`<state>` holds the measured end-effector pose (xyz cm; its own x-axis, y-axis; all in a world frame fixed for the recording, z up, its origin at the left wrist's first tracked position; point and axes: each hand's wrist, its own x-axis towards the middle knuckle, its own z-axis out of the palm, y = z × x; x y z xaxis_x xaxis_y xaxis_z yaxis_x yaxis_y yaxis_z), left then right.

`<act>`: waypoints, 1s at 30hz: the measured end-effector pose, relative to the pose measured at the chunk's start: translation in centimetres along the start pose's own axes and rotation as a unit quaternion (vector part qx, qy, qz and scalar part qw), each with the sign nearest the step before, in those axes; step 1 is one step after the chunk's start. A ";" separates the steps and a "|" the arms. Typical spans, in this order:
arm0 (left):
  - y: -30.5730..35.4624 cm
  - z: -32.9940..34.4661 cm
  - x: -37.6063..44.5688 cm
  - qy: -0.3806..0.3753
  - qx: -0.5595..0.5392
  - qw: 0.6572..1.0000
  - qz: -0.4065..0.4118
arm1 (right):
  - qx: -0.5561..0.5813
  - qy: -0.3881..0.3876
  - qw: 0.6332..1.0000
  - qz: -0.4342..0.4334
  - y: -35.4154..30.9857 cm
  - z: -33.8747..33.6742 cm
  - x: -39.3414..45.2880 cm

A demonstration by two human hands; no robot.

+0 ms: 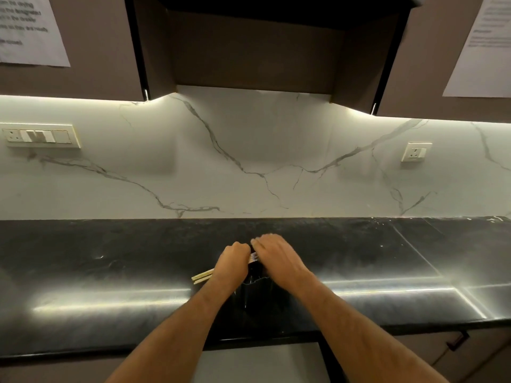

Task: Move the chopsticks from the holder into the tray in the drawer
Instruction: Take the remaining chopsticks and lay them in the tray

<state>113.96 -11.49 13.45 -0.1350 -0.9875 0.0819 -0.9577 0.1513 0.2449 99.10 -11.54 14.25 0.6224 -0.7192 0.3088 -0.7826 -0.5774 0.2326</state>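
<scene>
Chopsticks jut from the closed left hand above the dark holder; the right hand closes on more. Best lift straight up, keeping bundles together.

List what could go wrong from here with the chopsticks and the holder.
1. The left hand grips light chopsticks whose ends jut out sideways; they might slip loose or knock something.
2. The right hand crowds over the dark holder, so pulling more out may tip it.
3. The holder stands near the countertop front edge; a shove might push it off.
</scene>
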 end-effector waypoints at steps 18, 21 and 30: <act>0.0 -0.6 -5.7 -0.031 0.147 0.986 0.072 | 0.052 -0.131 0.981 0.132 -2.5 -0.7 -4.4; -0.5 -0.3 -7.0 -0.021 0.166 0.983 0.071 | 0.065 -0.132 0.980 0.135 -1.5 -0.5 -6.1; 2.8 5.5 -12.5 -0.056 0.152 0.985 0.055 | 0.088 -0.183 0.972 0.119 -1.7 1.5 -13.5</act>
<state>111.60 1.07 7.83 -0.2527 -0.9674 -0.0191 -0.9655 0.2534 -0.0607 92.08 -1.38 8.34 0.4114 -0.9112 -0.0217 -0.9109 -0.4119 0.0243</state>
